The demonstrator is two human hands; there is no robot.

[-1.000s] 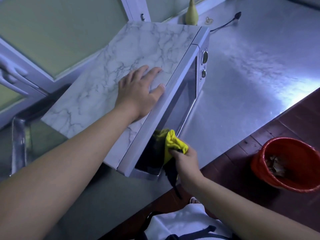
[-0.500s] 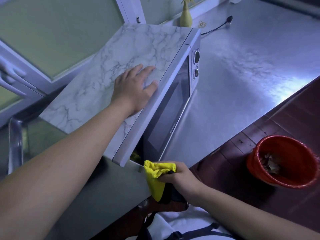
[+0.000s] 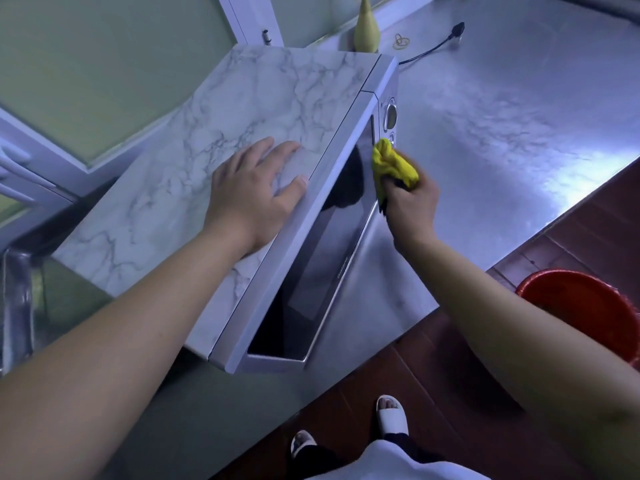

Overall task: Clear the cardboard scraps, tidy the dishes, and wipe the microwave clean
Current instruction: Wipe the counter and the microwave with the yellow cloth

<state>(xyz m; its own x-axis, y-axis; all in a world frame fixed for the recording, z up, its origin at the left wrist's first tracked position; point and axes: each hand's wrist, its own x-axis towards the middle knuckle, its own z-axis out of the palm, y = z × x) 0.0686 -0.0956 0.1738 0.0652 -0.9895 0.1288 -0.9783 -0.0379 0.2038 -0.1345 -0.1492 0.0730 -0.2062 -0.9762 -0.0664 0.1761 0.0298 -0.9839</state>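
- While the right hand [image 3: 410, 202] grips the yellow cloth [image 3: 394, 164] bunched inside its curled fingers, the free part of the cloth sticks out above the grip and touches the front of the microwave [image 3: 242, 133].
- The touching place is at the right edge of the dark door glass [image 3: 329, 244], just below the upper knob [image 3: 391, 116]. The lower knob is mostly hidden behind the cloth.
- The left hand [image 3: 254, 192] lies flat on the marble-pattern top of the microwave, to the left of the grip. Its fingers are straight and a little spread, the thumb is near the front edge, and it holds nothing.
- From the grip, the door glass runs down toward the person.
- The microwave stands on a steel counter [image 3: 519, 116], which spreads to the right of the grip and beyond it.
- Beyond the grip, at the back of the counter, there are a yellow-green bottle [image 3: 366, 29], a rubber band [image 3: 401, 41] and a black plug [image 3: 457, 29] with its cable.
- A red bucket [image 3: 585, 306] stands on the dark floor, well apart from the grip, beside the right forearm. Its contents cannot be seen.
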